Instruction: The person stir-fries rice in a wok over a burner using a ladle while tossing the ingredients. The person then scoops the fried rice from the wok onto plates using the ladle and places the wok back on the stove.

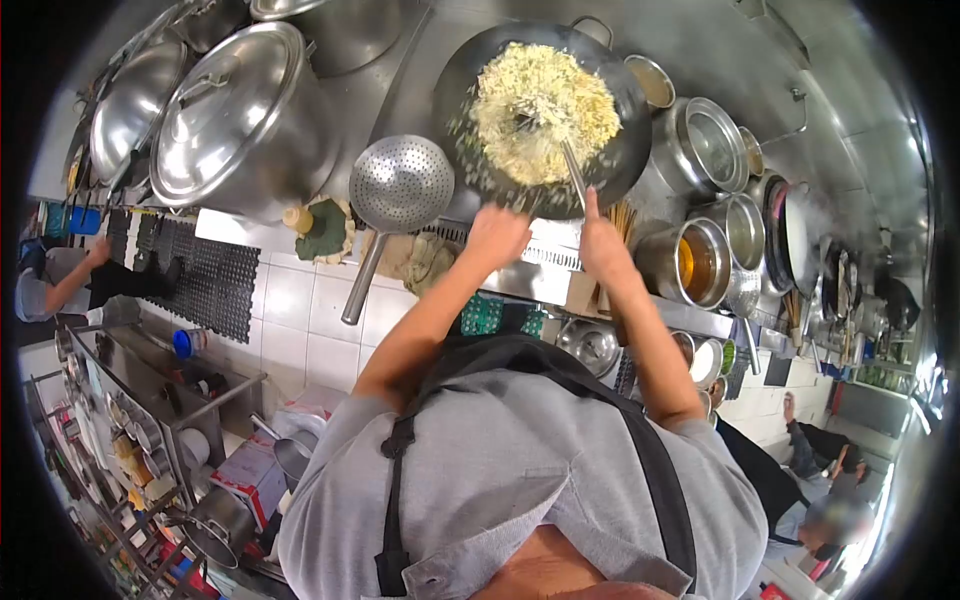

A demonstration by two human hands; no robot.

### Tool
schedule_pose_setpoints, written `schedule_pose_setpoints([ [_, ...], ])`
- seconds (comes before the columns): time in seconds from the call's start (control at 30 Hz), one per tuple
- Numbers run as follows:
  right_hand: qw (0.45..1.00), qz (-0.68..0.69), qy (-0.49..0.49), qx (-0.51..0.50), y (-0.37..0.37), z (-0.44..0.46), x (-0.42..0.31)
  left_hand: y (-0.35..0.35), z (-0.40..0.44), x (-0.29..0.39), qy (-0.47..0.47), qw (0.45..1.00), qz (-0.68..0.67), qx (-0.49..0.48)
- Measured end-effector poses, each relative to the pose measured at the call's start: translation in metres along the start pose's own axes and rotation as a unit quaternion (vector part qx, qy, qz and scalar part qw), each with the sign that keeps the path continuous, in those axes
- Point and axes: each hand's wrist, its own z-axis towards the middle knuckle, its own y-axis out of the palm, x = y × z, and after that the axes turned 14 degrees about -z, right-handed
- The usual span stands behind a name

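A large dark wok (455, 95) holds a heap of yellowish fried rice (545, 90), its loose grains blurred with motion along the left and near sides. At the wok's near rim, my left hand (498, 240) is closed in a fist, gripping the wok's edge; the exact hold is partly hidden. My right hand (606, 246) is wrapped round the handle of a metal ladle (574, 172), index finger stretched along it. The ladle's head is mostly buried in the rice. Left of the wok lies a big perforated strainer (402, 185), its handle pointing toward me.
Large lidded pots (235, 115) stand at the left. To the right are a pot of amber liquid (690, 262), a stack of steel bowls (715, 145) and several pans. A green cloth (325, 230) lies near the counter edge. Other people stand at far left and lower right.
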Motion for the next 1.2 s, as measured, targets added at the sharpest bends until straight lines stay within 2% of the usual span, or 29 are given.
schedule_pose_setpoints([
  [0.03,0.999,-0.017,0.01,0.037,0.008,0.004,0.002,0.0,-0.02,-0.001,-0.016,1.0,-0.01,-0.019],
  [0.1,0.999,-0.009,-0.001,-0.04,-0.014,-0.014,-0.002,-0.023,-0.058,0.018,-0.045,0.997,-0.026,-0.063],
  [0.17,0.988,-0.02,-0.027,-0.153,-0.051,-0.042,-0.006,-0.041,-0.05,0.038,0.035,0.997,-0.053,0.036],
  [0.2,0.987,-0.037,-0.068,-0.141,-0.064,-0.052,-0.008,-0.06,-0.03,0.052,0.031,0.998,-0.039,0.027],
  [0.27,0.988,-0.028,-0.065,-0.134,-0.059,-0.041,-0.003,-0.068,0.025,0.048,0.019,0.998,-0.057,-0.001],
  [0.37,0.998,0.016,-0.047,-0.033,-0.027,0.003,0.013,-0.007,0.032,0.008,0.042,0.997,-0.016,0.07],
  [0.4,0.998,0.048,-0.043,0.009,-0.017,0.016,0.018,-0.001,0.017,0.002,-0.003,1.0,-0.009,0.012],
  [0.43,0.995,0.081,-0.039,0.05,-0.015,0.022,0.021,0.008,-0.004,-0.005,-0.015,1.0,-0.026,-0.001],
  [0.47,0.971,0.169,-0.108,0.131,-0.019,0.022,0.026,0.011,-0.025,-0.008,-0.029,0.999,-0.042,-0.012],
  [0.5,0.908,0.41,-0.086,0.025,-0.034,0.016,0.03,0.004,-0.043,-0.004,-0.043,0.998,-0.015,-0.034],
  [0.53,0.779,0.617,-0.064,-0.088,-0.058,0.006,0.035,-0.001,-0.039,0.002,0.035,0.996,-0.036,0.078],
  [0.57,0.592,0.779,-0.033,-0.203,-0.07,0.0,0.038,-0.011,-0.031,0.012,0.026,0.997,-0.019,0.069],
  [0.6,0.522,0.82,-0.096,-0.213,-0.07,0.005,0.04,-0.02,-0.023,0.022,0.017,0.998,-0.001,0.059],
  [0.63,0.567,0.787,-0.17,-0.174,-0.065,0.012,0.057,-0.017,-0.001,0.018,-0.02,0.999,-0.008,0.033],
  [0.67,0.6,0.768,-0.14,-0.173,-0.075,0.011,0.048,-0.019,0.019,0.011,-0.008,0.999,-0.025,0.034],
  [0.73,0.776,0.602,-0.03,-0.187,-0.13,0.021,0.039,-0.045,0.038,0.022,0.002,0.999,-0.043,0.014],
  [0.77,0.884,0.451,-0.087,-0.092,-0.144,0.027,0.039,-0.077,0.042,0.042,-0.001,0.999,-0.042,-0.011],
  [0.8,0.949,0.282,-0.137,0.017,-0.155,0.031,0.037,-0.097,0.048,0.05,0.001,0.999,-0.037,-0.038],
  [0.83,0.956,0.254,-0.118,0.086,-0.148,0.045,0.034,-0.091,0.051,0.043,0.047,0.998,-0.047,-0.007],
  [0.87,0.958,0.222,-0.093,0.153,-0.141,0.06,0.032,-0.081,0.053,0.03,0.025,0.999,-0.045,-0.016],
  [0.9,0.923,0.36,-0.066,0.117,-0.147,0.084,0.029,-0.064,0.046,0.021,0.0,0.998,-0.049,-0.03],
  [0.93,0.885,0.426,-0.086,0.168,-0.135,0.121,0.046,-0.037,0.025,0.005,0.005,0.999,-0.03,-0.027],
  [0.97,0.807,0.528,-0.082,0.251,-0.146,0.146,0.049,-0.02,0.016,-0.017,0.019,1.0,-0.002,-0.011],
  [1.0,0.787,0.542,-0.056,0.289,-0.188,0.151,0.045,-0.017,0.001,-0.029,0.011,1.0,-0.012,-0.022],
  [1.03,0.782,0.541,-0.08,0.299,-0.229,0.149,0.047,-0.014,-0.032,-0.029,-0.007,0.999,-0.028,-0.038],
  [1.1,0.732,0.59,-0.094,0.327,-0.292,0.141,0.046,-0.041,-0.076,-0.014,-0.034,0.996,-0.009,-0.088],
  [1.13,0.727,0.57,-0.069,0.376,-0.314,0.143,0.054,-0.062,-0.07,0.0,0.005,0.998,-0.015,-0.056],
  [1.17,0.716,0.597,-0.128,0.338,-0.327,0.141,0.067,-0.085,-0.061,0.023,0.039,0.999,-0.023,-0.027],
  [1.2,0.689,0.607,-0.113,0.381,-0.327,0.131,0.038,-0.101,-0.055,0.046,0.069,0.997,-0.036,-0.001],
])
